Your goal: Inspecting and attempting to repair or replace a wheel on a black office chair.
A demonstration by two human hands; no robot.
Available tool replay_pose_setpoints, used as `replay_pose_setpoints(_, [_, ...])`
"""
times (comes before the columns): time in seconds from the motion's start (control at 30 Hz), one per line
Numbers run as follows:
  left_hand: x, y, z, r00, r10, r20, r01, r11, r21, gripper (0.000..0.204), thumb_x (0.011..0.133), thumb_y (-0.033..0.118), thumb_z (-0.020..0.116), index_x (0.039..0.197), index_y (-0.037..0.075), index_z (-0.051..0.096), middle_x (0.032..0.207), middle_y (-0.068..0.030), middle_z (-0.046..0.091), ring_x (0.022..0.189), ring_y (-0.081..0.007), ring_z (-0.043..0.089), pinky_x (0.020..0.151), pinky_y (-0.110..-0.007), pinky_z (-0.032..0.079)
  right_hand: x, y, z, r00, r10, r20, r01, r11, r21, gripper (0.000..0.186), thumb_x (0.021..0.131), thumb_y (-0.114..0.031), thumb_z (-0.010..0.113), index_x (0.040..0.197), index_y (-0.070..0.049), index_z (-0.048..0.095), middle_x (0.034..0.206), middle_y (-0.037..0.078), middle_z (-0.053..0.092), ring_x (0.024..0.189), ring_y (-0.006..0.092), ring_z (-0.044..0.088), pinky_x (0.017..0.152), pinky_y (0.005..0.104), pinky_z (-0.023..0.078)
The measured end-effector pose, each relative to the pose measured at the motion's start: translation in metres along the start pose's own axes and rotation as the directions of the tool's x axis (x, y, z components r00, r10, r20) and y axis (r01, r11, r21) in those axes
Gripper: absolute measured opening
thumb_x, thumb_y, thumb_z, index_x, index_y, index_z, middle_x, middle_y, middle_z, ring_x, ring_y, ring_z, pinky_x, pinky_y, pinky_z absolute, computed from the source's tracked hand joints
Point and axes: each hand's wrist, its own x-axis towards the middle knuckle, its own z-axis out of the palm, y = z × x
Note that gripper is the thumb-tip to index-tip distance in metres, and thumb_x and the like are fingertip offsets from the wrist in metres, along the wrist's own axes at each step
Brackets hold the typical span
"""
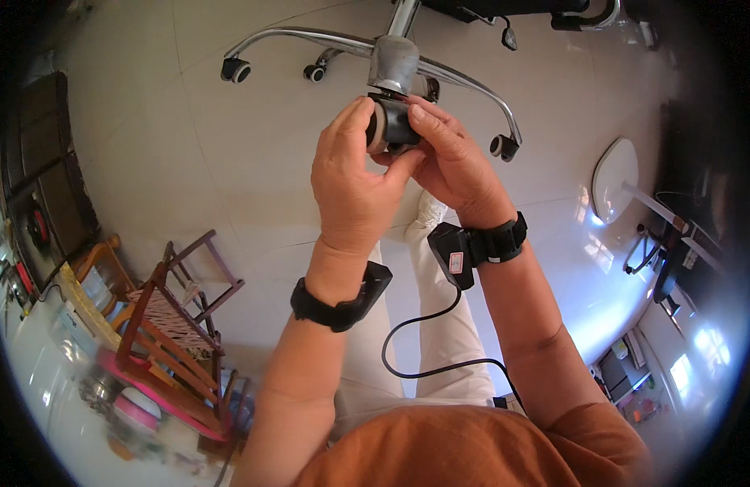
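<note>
A black caster wheel [402,123] with a pale tread sits at the near end of a chrome leg [393,63] of a swivel chair base. My left hand [348,178] wraps its fingers round the left side of the caster. From the right, my right hand [456,154] grips the same caster, with its thumb on the black housing. The caster's stem shows just below the leg's end; part of the wheel is hidden by my fingers. Other casters [236,71] are fitted on the remaining legs. Both wrists wear black straps with boxes.
Pale floor tiles [253,146] lie under the chair base. A folding wooden chair [159,325] stands at the lower left, by a pink-edged item. On the right is a round white disc-shaped base [615,180] with a pole. A black cable [407,375] loops from my right wrist.
</note>
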Motion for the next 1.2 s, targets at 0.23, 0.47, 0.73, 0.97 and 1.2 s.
replay_pose_setpoints(0.23, [-0.002, -0.011, -0.006, 0.994, -0.096, 0.048, 0.106, 0.95, -0.295, 0.053, 0.064, 0.004, 0.075, 0.114, 0.002, 0.055, 0.11, -0.0143, 0.059, 0.091, -0.0259, 0.061, 0.073, -0.031, 0.053, 0.003, 0.003, -0.009, 0.996, 0.008, 0.086, -0.01, 1.0, 0.026, 0.032, 0.092, -0.023, 0.051, 0.116, -0.002, 0.052, 0.1, 0.005, 0.061, 0.09, 0.0132, 0.059, 0.08, 0.03, 0.05])
replay_pose_setpoints(0.47, [0.001, -0.012, -0.013, 0.992, -0.085, 0.093, 0.105, 0.967, -0.233, 0.044, 0.071, 0.001, 0.072, 0.112, 0.0, 0.058, 0.106, -0.0136, 0.061, 0.09, -0.0188, 0.062, 0.074, -0.029, 0.055, 0.004, 0.006, -0.013, 0.993, 0.019, 0.116, -0.023, 0.999, 0.037, 0.034, 0.092, -0.027, 0.051, 0.115, -0.002, 0.053, 0.101, 0.006, 0.062, 0.091, 0.0132, 0.06, 0.081, 0.0297, 0.051])
replay_pose_setpoints(0.73, [0.007, -0.009, -0.025, 0.981, -0.119, 0.15, 0.136, 0.984, -0.111, 0.043, 0.07, 0.012, 0.076, 0.108, -0.002, 0.06, 0.098, -0.0139, 0.064, 0.081, -0.0199, 0.065, 0.069, -0.03, 0.055, 0.002, 0.008, -0.01, 0.987, 0.12, 0.111, -0.124, 0.992, 0.037, 0.039, 0.092, -0.032, 0.051, 0.113, 0.0, 0.054, 0.102, 0.01, 0.063, 0.091, 0.0161, 0.062, 0.079, 0.0292, 0.053])
replay_pose_setpoints(0.97, [0.016, -0.018, -0.025, 0.945, -0.21, 0.252, 0.294, 0.883, -0.367, 0.058, 0.072, 0.038, 0.074, 0.112, -0.001, 0.057, 0.093, -0.0135, 0.062, 0.083, -0.0204, 0.062, 0.068, -0.028, 0.051, 0.002, 0.002, -0.014, 0.991, 0.077, 0.108, -0.082, 0.996, 0.041, 0.037, 0.092, -0.028, 0.053, 0.114, 0.001, 0.053, 0.103, 0.01, 0.062, 0.092, 0.0171, 0.062, 0.081, 0.0314, 0.053])
replay_pose_setpoints(1.2, [0.023, 0.005, 0.001, 0.886, -0.319, 0.337, 0.365, 0.927, -0.082, 0.069, 0.066, 0.036, 0.077, 0.114, -0.002, 0.045, 0.096, -0.0195, 0.057, 0.091, -0.0348, 0.056, 0.076, -0.039, 0.048, -0.006, -0.002, -0.028, 0.988, 0.0, -0.153, -0.03, 0.98, -0.198, 0.035, 0.091, -0.022, 0.054, 0.119, -0.001, 0.052, 0.106, 0.009, 0.06, 0.097, 0.0161, 0.058, 0.079, 0.0312, 0.053])
